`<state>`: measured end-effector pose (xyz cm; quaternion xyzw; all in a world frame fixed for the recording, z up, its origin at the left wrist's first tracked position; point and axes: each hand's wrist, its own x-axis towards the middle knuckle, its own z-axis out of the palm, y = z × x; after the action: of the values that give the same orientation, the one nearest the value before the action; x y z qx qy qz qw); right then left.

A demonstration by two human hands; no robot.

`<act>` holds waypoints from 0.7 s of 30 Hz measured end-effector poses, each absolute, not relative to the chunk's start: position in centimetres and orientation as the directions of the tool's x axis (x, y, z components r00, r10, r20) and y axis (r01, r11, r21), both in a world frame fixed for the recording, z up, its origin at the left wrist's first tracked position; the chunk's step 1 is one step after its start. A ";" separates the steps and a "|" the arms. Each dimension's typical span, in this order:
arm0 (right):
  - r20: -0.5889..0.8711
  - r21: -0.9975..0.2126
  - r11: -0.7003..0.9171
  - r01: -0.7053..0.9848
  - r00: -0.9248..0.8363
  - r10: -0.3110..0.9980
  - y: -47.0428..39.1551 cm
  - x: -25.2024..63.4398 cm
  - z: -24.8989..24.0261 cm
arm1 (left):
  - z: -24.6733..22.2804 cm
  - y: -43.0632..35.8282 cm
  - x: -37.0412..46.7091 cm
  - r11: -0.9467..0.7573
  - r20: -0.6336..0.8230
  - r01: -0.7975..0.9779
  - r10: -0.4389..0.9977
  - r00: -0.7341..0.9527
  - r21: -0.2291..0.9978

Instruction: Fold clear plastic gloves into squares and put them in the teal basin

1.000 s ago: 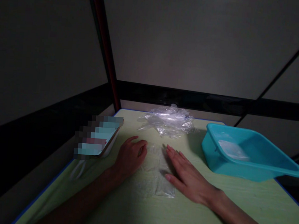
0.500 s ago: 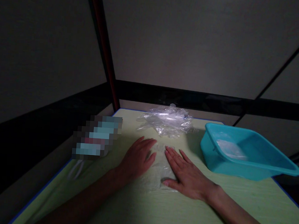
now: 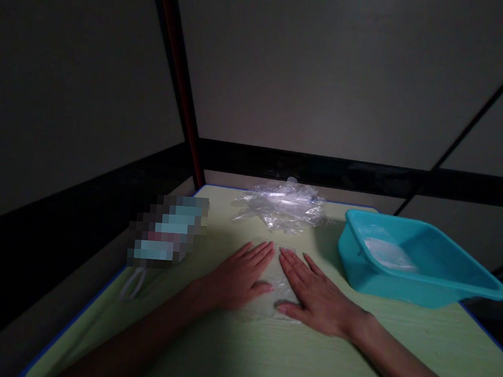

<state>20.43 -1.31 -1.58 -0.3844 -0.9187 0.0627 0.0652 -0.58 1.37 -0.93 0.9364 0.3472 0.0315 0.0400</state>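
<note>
A clear plastic bag (image 3: 269, 310) lies flat on the pale green table, partly covered by both hands. My left hand (image 3: 241, 274) rests flat on its left side, fingers stretched out and thumb apart. On the right side of the bag lies my right hand (image 3: 313, 293), palm down, its fingers extended and the thumb spread toward the middle. The two sets of fingertips are close together but apart. Neither hand grips anything. Beyond the fingertips sits a heap of crumpled clear plastic bags (image 3: 282, 205).
A turquoise plastic basin (image 3: 400, 285) stands at the right, with a flat whitish plastic packet (image 3: 389, 254) inside. At the left edge is a blurred-out item (image 3: 166, 231) with a white loop (image 3: 133, 283). Walls border the table (image 3: 239, 360) behind and at left.
My left hand has moved slightly right and flattened onto the bag, its fingers now straighter. My right hand stays nearly in place. The view has shifted a little.
</note>
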 end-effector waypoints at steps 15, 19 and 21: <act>0.156 -0.317 0.765 0.560 -0.765 0.625 -1.4 22.1 0.5 | -0.6 3.0 -4.1 -0.635 0.232 0.511 0.729 0.644 0.579; 0.141 -0.233 0.847 0.479 -0.845 0.516 -2.5 22.6 1.7 | 0.4 2.5 -3.0 -0.520 0.289 0.226 0.729 0.621 0.824; 0.125 -0.151 0.867 0.475 -0.861 0.494 -3.1 22.6 1.9 | 0.8 1.9 -2.4 -0.454 0.249 0.175 0.727 0.640 0.874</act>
<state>22.55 -3.05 1.91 -0.2516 -0.9628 0.0577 0.0801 -2.40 1.89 0.81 0.7925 0.2844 0.3146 0.4382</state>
